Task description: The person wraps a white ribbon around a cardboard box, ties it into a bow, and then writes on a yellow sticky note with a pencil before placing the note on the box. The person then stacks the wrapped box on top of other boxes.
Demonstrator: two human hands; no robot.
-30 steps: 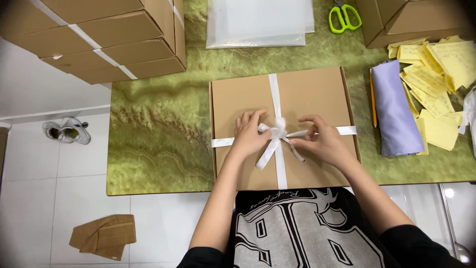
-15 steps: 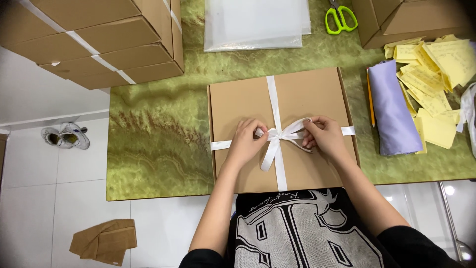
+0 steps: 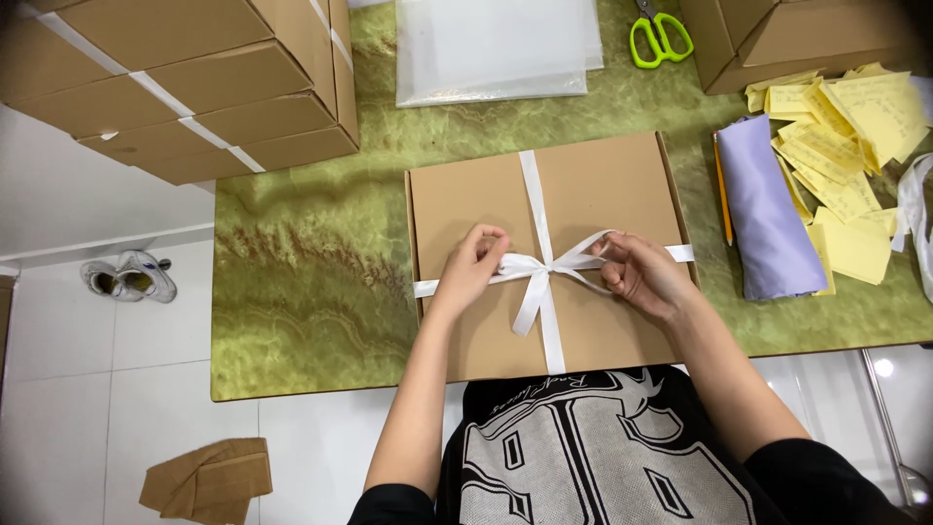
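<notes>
Both hands spread wider than a moment ago, drawing out the bow: left hand and right hand each pinch a loop of white ribbon on the cardboard box, mid-frame. Uneven pull could collapse a loop or slide the knot off-centre.

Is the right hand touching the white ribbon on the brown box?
Touching. The head view shows the right hand pinching a loop of the white ribbon between its fingertips, with no gap, above the brown box.

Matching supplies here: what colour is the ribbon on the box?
White; the ribbon shows clearly in the head view.
</notes>
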